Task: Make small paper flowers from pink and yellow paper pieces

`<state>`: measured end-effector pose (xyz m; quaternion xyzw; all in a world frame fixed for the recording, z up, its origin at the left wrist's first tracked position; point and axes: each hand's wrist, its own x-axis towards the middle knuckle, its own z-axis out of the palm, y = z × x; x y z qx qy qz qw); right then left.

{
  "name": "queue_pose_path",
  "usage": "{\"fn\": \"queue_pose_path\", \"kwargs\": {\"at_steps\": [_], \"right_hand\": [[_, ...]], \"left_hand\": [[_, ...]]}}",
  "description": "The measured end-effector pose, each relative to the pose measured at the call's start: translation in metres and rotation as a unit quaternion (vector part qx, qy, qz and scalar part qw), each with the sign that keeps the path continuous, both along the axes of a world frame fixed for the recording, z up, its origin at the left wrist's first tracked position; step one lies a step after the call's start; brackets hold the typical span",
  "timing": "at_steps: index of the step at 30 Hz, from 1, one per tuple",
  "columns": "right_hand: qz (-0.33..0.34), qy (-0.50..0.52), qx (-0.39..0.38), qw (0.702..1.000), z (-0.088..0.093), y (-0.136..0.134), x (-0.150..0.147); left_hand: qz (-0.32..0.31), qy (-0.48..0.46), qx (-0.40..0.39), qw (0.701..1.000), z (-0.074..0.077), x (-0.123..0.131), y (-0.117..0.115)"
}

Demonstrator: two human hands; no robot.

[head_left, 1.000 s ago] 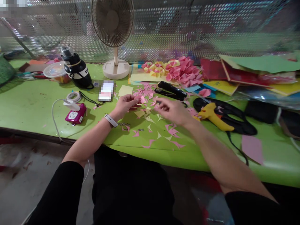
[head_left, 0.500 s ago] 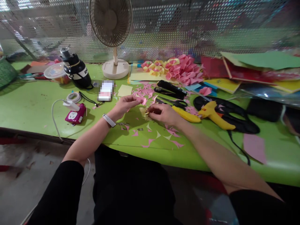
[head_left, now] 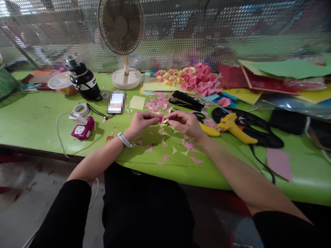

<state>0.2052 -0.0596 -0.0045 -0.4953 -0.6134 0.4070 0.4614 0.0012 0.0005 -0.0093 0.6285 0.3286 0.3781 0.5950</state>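
Note:
My left hand (head_left: 141, 123) is closed in a pinch on a small pink paper piece (head_left: 162, 119). Facing it, my right hand (head_left: 185, 124) pinches a small yellow paper piece (head_left: 166, 121). The fingertips of both hands almost meet, so the two pieces lie against or very near each other; their exact contact is too small to make out. Pale yellow paper scraps (head_left: 161, 131) lie on the green table (head_left: 144, 156) just below the fingers. Beyond the hands is a heap of pink paper scraps (head_left: 156, 102).
A black stapler (head_left: 188, 100), scissors (head_left: 200, 116) and a yellow glue gun (head_left: 234, 129) on a black stand lie to the right. Folded pink paper flowers (head_left: 201, 79) are piled behind. Leftward are a phone (head_left: 116, 102), a magenta power adapter (head_left: 83, 129), a bottle (head_left: 86, 81) and a fan (head_left: 126, 78).
My hands have come together, bringing the pink piece in my left hand to the yellow piece in my right. My right hand rose slightly; yellow scraps now show beneath it.

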Motion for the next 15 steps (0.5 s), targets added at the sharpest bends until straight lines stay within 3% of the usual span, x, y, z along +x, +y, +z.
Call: {"fn": "queue_pose_path", "kwargs": {"at_steps": [6,9,12,15], "right_hand": [[-0.032,0.014,-0.006,0.999,0.002,-0.002,-0.007],[-0.038,-0.002,-0.001,0.999,-0.003,-0.001,-0.011],[-0.039,0.015,0.024,0.999,-0.007,0.002,-0.01],[-0.015,0.058,-0.006,0.998,-0.008,0.004,-0.007]], "left_hand": [[0.046,-0.051,0.038,0.997,0.006,0.003,-0.007],[0.034,-0.075,0.058,0.995,0.004,0.004,-0.007],[-0.002,-0.098,0.022,0.995,-0.001,0.003,-0.003],[-0.012,-0.114,-0.046,0.992,-0.006,0.001,0.003]]}}
